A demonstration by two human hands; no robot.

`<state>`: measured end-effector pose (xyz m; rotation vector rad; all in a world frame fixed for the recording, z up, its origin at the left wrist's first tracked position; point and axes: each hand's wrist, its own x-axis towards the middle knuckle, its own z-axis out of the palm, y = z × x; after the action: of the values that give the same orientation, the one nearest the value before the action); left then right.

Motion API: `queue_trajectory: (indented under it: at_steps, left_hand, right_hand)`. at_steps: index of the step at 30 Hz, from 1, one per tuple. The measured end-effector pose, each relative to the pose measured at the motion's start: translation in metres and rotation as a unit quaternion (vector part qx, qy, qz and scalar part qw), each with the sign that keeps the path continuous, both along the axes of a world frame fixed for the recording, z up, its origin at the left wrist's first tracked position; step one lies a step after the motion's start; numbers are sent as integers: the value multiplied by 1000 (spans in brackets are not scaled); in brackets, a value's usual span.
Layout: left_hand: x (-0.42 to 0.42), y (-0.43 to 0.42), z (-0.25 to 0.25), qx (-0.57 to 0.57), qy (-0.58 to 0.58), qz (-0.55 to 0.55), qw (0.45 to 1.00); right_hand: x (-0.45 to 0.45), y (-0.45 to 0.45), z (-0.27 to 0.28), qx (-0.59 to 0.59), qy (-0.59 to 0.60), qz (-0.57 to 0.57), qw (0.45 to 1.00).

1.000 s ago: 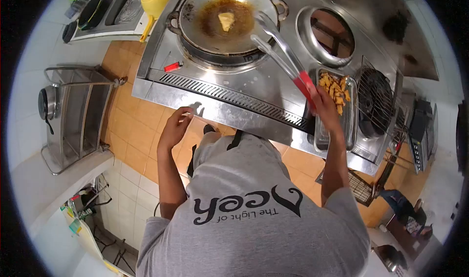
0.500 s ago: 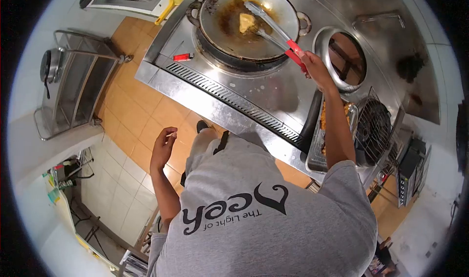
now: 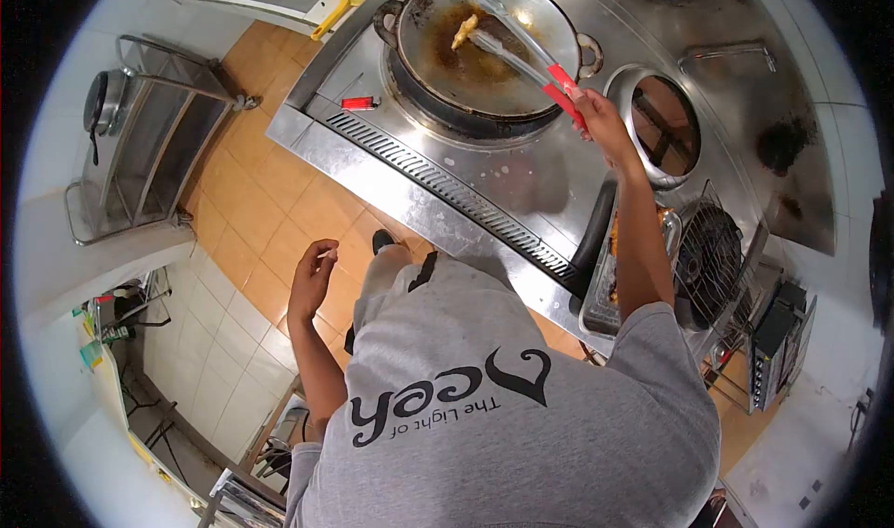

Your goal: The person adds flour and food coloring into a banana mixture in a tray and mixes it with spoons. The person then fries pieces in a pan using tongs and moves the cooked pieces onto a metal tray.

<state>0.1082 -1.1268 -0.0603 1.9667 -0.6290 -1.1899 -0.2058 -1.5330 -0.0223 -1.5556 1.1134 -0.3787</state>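
My right hand (image 3: 603, 123) is wrapped around the red grips of a pair of metal tongs (image 3: 521, 46). The tongs reach into a wide wok (image 3: 424, 58), their arms spread apart. A golden piece of fried food (image 3: 464, 32) shows a narrow side in the brown oil, by the tip of the lower arm; whether they touch is hard to tell. My left hand (image 3: 314, 272) hangs low beside my body, away from the stove, its fingers loosely curled and slightly apart, with nothing visible in them.
A red lighter (image 3: 359, 103) lies on the steel stove top (image 3: 503, 183) left of the wok. Right of it are a burner ring (image 3: 619, 100), a metal tray (image 3: 601, 314) with fried food, and a wire rack (image 3: 712, 258). A steel trolley (image 3: 168, 137) stands at far left.
The food piece has gone from showing a broad face to a narrow, tilted side. The tongs have shifted slightly in the wok. My left hand stays about where it was.
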Motion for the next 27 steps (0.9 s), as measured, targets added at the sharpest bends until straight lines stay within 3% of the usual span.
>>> queue_trajectory:
  at_steps: [11, 17, 20, 23, 27]
  left_hand:
    - [0, 4, 0, 2, -9, 4, 1000]
    - [1, 2, -6, -9, -4, -7, 1000]
    - [1, 0, -5, -14, -4, -3, 1000]
    - [-3, -2, 0, -18, -8, 3, 1000]
    - [-3, 0, -1, -21, -8, 3, 1000]
  right_hand:
    - [22, 3, 13, -40, 44, -38, 997]
    - [25, -15, -6, -139, 96, 2, 986]
    - [14, -24, -6, -135, 166, 32, 976]
    - [4, -9, 27, -126, 189, 34, 973]
    - [-12, -8, 29, -129, 166, 11, 978]
